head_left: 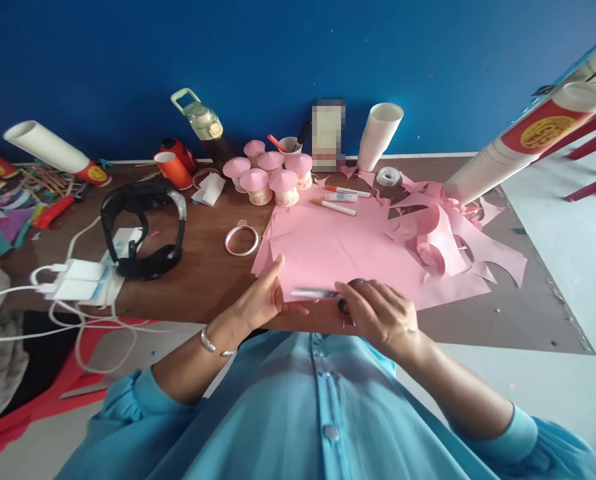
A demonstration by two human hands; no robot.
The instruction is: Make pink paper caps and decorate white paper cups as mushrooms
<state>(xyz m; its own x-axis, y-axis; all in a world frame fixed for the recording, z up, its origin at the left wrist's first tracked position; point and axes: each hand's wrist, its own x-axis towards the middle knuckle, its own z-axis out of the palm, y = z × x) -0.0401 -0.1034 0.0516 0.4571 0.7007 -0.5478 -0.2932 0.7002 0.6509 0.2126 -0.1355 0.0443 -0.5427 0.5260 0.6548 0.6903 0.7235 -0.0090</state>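
My left hand (pixel 261 297) pinches the left edge of a sheet of pink paper (pixel 318 263), thumb on top and fingertips showing beneath. My right hand (pixel 381 310) is closed round the dark handles of a pair of scissors (pixel 315 293). The scissor blades point left toward my left hand and are blurred by motion; whether they are cutting the paper I cannot tell. More pink sheets lie under and behind the hands. Two orange-and-white markers (pixel 334 207) and a glue stick (pixel 341 197) rest on the paper.
Pink offcuts (pixel 441 233) pile up on the right, beside a leaning stack of paper cups (pixel 523 143). Several cups with pink cone tops (pixel 283 183) stand behind. A tape roll (pixel 241 240), a black headset-like band (pixel 145 230) and chargers with cables (pixel 78 280) lie left. Another person's sleeve shows far left.
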